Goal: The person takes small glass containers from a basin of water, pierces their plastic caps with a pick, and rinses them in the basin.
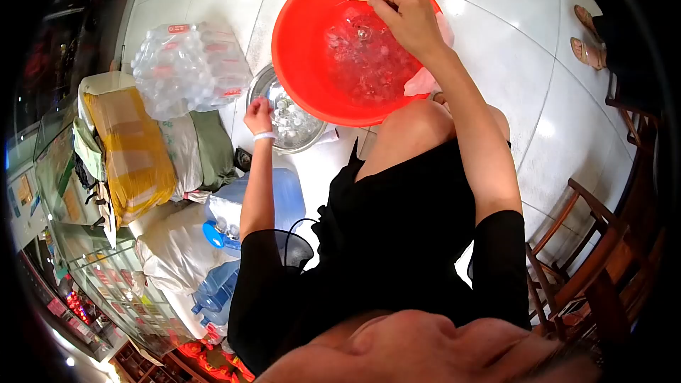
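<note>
My right hand (pixel 410 23) is over the far right part of a big red plastic basin (pixel 301 50), pinching a thin yellowish stick-like thing (pixel 360 0) that points left. Inside the basin lies a pile of small clear, shiny pieces (pixel 369 57), too small to name. Left of it, a round metal bowl (pixel 305 146) holds more small clear and silvery pieces (pixel 287 115), its right part hidden under the basin. At the bowl's left rim is my left hand (pixel 259 116), fingers curled together; whatever they hold is not visible. Pink cloth (pixel 421 82) hangs by the basin's right edge.
On the left stand a wrapped pack of plastic bottles (pixel 184 67), a yellow taped parcel (pixel 135 152) and large blue water jugs (pixel 280 195). A wooden chair (pixel 574 241) is at the right. Another person's sandalled feet (pixel 587 53) show at the upper right.
</note>
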`<control>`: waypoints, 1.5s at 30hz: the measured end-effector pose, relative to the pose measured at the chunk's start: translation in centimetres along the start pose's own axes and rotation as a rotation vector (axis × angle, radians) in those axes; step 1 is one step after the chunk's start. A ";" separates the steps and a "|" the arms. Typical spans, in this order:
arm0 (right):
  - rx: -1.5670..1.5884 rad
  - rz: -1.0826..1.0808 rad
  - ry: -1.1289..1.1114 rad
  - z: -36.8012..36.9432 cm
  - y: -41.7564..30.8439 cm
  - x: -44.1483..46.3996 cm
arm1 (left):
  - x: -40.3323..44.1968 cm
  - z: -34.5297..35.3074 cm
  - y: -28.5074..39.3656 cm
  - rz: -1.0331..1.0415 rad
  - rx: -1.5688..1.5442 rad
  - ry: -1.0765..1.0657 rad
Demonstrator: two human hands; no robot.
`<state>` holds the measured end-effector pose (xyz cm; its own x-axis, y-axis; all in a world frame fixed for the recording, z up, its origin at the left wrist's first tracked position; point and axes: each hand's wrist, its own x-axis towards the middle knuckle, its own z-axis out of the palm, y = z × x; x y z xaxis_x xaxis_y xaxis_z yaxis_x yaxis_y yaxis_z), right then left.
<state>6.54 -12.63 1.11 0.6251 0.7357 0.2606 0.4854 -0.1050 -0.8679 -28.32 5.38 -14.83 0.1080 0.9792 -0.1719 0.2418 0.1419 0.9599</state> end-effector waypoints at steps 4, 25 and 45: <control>-0.016 0.032 -0.029 0.1 0.2 -0.2 | 0.6 -2.1 -6.5 -0.232 0.029 0.036; 0.060 0.059 -0.028 0.7 -0.4 0.7 | -1.9 12.8 14.0 0.007 -0.153 -0.380; 0.785 0.220 0.091 6.2 -1.3 -2.6 | -0.9 28.5 18.3 0.445 -0.194 -0.382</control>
<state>0.52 -10.30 -1.04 0.7196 0.6923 0.0543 -0.2021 0.2835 -0.9374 3.47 2.99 -3.44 0.5047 0.8343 0.2221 -0.0823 -0.2097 0.9743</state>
